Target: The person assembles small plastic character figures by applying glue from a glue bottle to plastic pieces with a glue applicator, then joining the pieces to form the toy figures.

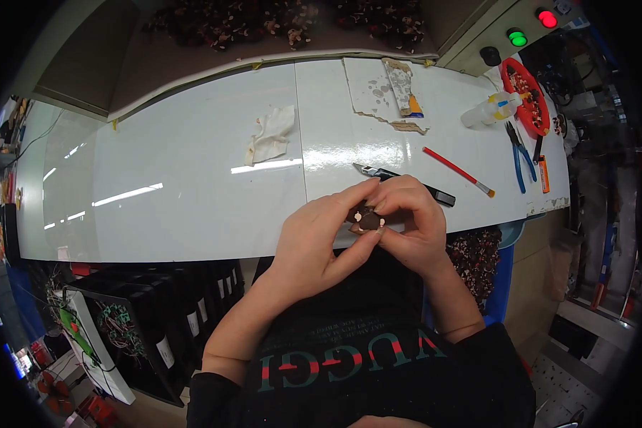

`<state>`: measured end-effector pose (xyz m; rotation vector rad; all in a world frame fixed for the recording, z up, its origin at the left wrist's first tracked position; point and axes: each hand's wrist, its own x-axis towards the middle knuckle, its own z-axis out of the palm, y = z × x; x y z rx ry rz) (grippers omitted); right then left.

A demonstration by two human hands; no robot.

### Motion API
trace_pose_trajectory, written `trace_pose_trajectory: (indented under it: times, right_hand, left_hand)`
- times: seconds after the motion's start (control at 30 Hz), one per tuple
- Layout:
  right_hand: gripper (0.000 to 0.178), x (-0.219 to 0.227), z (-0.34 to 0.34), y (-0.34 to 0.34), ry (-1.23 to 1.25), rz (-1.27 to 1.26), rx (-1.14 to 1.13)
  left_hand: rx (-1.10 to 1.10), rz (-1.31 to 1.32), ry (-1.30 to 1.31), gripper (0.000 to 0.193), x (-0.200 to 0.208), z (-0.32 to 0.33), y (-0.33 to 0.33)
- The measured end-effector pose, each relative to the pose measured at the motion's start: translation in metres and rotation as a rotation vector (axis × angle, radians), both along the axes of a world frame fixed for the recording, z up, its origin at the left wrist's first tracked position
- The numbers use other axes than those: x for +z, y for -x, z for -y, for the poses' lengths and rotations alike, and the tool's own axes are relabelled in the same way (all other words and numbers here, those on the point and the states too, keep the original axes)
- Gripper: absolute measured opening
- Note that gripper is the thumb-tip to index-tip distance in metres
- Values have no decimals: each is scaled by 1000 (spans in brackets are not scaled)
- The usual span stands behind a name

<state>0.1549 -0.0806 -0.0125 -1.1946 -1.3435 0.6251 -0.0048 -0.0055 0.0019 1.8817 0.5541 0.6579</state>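
Note:
Near the front edge of the white table, both my hands pinch a small dark brown part (367, 220) with pale pinkish bits on it. My left hand (321, 232) curves around it, thumb and forefinger closed on its left side and lower edge. On the other side, my right hand (415, 221) grips it between thumb and bent fingers. The fingers cover much of the part, so its full shape is hidden. Just beyond my right hand lies a black utility knife (444, 195), its middle partly covered by the hand. A red-handled brush (453, 169) rests farther right.
Blue-handled pliers (519, 160), an orange packet (543, 175), a clear bottle (486, 111) and a red bowl (542, 114) of small parts stand right. A crumpled white cloth (272, 134) and torn board (367, 89) lie behind. A blue bin (505, 278) of similar parts sits below the table.

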Motion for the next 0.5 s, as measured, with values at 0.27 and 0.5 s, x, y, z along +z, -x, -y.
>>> trace_pose_trajectory:
  times: [0.27,0.5]
  right_hand:
    - [35,5,2,0,47,19,1]
    - [47,5,5,-4,0,43,16]
  left_hand:
    - [-13,20,12,52,4,2,-3]
    - [5,6,67,54,8,8,-7]
